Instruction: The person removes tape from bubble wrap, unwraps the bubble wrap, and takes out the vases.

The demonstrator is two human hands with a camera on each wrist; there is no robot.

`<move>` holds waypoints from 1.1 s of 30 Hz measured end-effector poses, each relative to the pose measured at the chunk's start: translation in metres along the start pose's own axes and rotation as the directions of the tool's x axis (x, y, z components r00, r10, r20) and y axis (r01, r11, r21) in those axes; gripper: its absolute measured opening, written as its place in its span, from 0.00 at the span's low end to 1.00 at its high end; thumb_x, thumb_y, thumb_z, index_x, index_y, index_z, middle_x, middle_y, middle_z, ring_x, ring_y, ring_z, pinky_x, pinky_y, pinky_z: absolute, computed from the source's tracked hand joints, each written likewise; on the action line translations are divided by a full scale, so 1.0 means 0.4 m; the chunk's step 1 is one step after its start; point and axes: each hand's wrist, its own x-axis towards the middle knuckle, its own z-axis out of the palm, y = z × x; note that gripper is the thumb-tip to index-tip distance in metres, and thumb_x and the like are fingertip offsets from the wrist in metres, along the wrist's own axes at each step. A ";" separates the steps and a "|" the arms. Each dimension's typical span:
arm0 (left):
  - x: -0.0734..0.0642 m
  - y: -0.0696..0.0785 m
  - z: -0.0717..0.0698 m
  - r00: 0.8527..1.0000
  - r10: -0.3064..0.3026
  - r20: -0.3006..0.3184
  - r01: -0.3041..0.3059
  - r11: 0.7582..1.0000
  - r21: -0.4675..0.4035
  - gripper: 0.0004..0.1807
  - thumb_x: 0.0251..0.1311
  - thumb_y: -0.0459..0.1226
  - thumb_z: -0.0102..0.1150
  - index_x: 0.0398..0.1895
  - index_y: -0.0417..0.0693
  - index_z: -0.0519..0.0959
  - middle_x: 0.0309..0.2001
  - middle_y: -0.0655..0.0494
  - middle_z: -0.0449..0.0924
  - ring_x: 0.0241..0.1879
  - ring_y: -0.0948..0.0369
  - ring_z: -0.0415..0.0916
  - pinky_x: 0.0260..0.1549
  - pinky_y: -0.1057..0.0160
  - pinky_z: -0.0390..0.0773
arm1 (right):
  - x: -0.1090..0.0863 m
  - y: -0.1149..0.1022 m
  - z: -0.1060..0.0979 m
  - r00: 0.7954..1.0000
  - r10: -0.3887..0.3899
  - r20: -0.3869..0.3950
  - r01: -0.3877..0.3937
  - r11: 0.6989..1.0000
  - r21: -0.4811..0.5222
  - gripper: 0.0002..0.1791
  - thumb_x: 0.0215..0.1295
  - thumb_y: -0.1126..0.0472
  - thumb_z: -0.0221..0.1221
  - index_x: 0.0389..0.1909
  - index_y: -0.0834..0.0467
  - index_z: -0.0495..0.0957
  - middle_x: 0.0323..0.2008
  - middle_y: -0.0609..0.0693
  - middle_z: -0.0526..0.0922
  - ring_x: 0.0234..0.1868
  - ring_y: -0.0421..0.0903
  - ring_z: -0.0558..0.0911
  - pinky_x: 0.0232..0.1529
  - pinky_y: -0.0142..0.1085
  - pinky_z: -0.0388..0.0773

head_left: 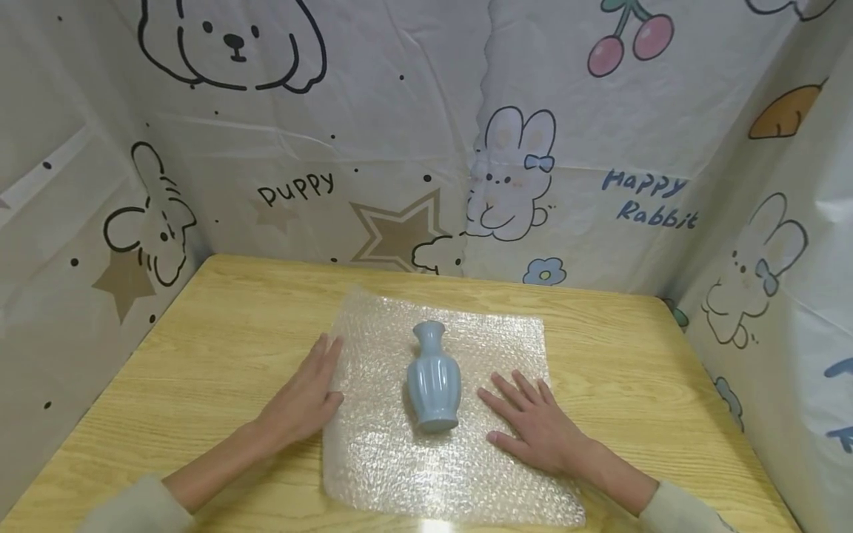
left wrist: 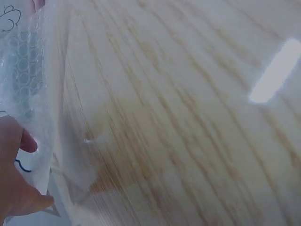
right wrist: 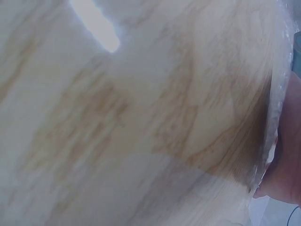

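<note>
A pale blue vase (head_left: 435,377) with a fluted body and flared mouth lies on a sheet of bubble wrap (head_left: 380,459), its mouth toward the back wall. At the sheet's left edge is my left hand (head_left: 303,396), fingers extended and thumb reaching onto the wrap. My right hand (head_left: 536,429) rests flat on the wrap to the right of the vase, fingers spread. Neither hand touches the vase. In the left wrist view, bubble wrap (left wrist: 28,75) stands beside the left hand (left wrist: 16,174). Only part of the right hand (right wrist: 287,150) appears in the right wrist view.
The sheet lies on a wood-grain table (head_left: 220,340). Behind and at both sides hangs a pale cloth (head_left: 373,133) printed with cartoon animals, stars and lettering. A bright light reflection (left wrist: 275,70) shows on the glossy tabletop.
</note>
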 end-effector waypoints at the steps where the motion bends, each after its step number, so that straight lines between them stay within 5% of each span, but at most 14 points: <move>1: -0.002 -0.003 -0.001 1.000 0.005 -0.003 -0.005 1.000 0.016 0.43 0.60 0.30 0.54 0.77 0.31 0.47 0.75 0.26 0.39 0.74 0.35 0.44 0.69 0.38 0.52 | 0.000 0.000 0.000 1.000 -0.001 0.000 0.001 1.000 -0.002 0.36 0.74 0.35 0.45 0.79 0.43 0.55 0.78 0.54 0.51 0.76 0.65 0.48 0.67 0.71 0.46; 8: -0.003 -0.030 -0.016 0.993 0.120 0.005 -0.119 0.978 0.169 0.36 0.59 0.28 0.52 0.72 0.27 0.58 0.74 0.25 0.47 0.73 0.34 0.47 0.68 0.37 0.55 | 0.000 0.001 0.001 1.000 0.000 -0.007 0.000 1.000 -0.002 0.36 0.74 0.35 0.45 0.79 0.43 0.55 0.78 0.54 0.51 0.76 0.65 0.49 0.67 0.71 0.46; 15: 0.009 -0.050 -0.036 0.950 0.312 -0.034 -0.284 0.901 0.329 0.27 0.63 0.27 0.52 0.66 0.26 0.67 0.71 0.28 0.56 0.70 0.36 0.56 0.65 0.38 0.62 | -0.001 0.003 0.003 1.000 -0.002 -0.006 0.002 1.000 0.001 0.36 0.74 0.35 0.46 0.79 0.43 0.55 0.78 0.54 0.51 0.76 0.64 0.48 0.67 0.71 0.45; 20: 0.021 -0.046 -0.053 0.939 0.342 0.015 -0.326 0.881 0.342 0.29 0.61 0.26 0.57 0.67 0.26 0.66 0.70 0.27 0.58 0.70 0.36 0.57 0.66 0.40 0.62 | -0.001 0.005 0.007 1.000 -0.001 -0.008 0.001 1.000 0.004 0.36 0.74 0.36 0.46 0.79 0.43 0.54 0.78 0.53 0.50 0.76 0.64 0.47 0.68 0.71 0.44; 33: 0.050 -0.014 -0.043 0.936 0.350 0.030 -0.339 0.878 0.338 0.33 0.61 0.31 0.60 0.70 0.31 0.65 0.71 0.28 0.57 0.70 0.35 0.57 0.68 0.40 0.58 | 0.000 0.003 0.005 1.000 -0.003 -0.007 0.003 1.000 0.009 0.37 0.74 0.36 0.46 0.79 0.44 0.54 0.78 0.53 0.49 0.76 0.64 0.47 0.68 0.71 0.44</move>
